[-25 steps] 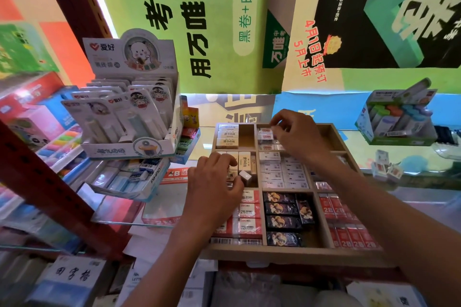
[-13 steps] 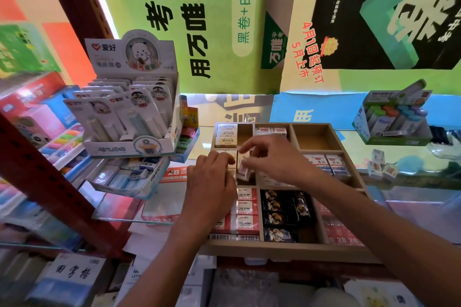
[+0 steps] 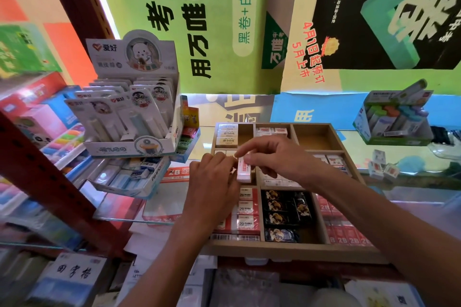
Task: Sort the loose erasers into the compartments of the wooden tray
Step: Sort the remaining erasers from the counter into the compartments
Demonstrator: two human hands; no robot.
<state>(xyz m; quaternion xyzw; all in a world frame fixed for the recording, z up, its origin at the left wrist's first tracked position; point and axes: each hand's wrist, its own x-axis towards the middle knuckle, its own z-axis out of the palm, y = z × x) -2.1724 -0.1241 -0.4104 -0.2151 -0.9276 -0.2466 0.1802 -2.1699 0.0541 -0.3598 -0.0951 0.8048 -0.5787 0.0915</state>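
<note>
Middle-left compartment (image 3: 225, 153) behind hands (image 3: 212, 182)

Over the left middle compartment of the wooden tray (image 3: 287, 253), the right hand (image 3: 277, 157) pinches a white eraser (image 3: 244, 168) held upright, and the left hand (image 3: 212, 189) meets it with curled fingers at the eraser's left side. The tray's far right compartment shows bare wood. Red 2B erasers (image 3: 248, 207) fill the near left compartment, black-wrapped erasers (image 3: 284, 212) the near middle one. A white display box (image 3: 129, 107) stands beyond the tray's left edge.
</note>
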